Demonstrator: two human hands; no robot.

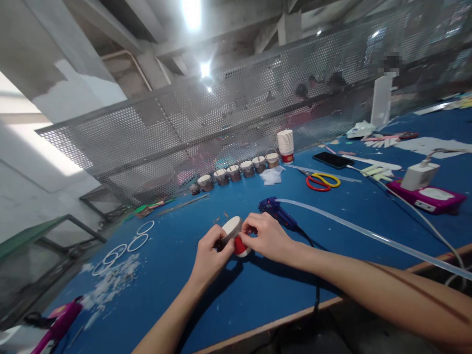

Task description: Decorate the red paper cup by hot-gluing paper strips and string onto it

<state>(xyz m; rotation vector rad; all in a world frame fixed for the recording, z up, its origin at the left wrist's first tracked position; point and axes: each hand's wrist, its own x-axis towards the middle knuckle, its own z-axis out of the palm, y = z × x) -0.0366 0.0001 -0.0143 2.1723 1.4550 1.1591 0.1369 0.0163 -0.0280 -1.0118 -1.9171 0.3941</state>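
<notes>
My left hand point(214, 247) and my right hand point(268, 236) hold a small red-and-white paper cup point(241, 247), tilted, just above the blue table. A grey-brown strip point(234, 232) goes around the upper part of the cup, and the lower part still shows red. My left fingers grip the cup's left side. The right thumb and fingertips are pinched together at its right side, against the strip and the wall; their exact hold is partly hidden. Just beyond my right hand lies a blue glue gun point(277, 212), with a long clear glue stick point(342, 228) running out from its back.
Several grey-wrapped cups point(233, 173) line the far edge beside a stack of paper cups point(285, 142). Scissors point(322, 181), a phone point(333, 160) and a purple power strip point(429, 196) lie right. White rings point(138, 242) and scraps point(110, 282) lie left. A mesh screen point(184, 128) stands behind.
</notes>
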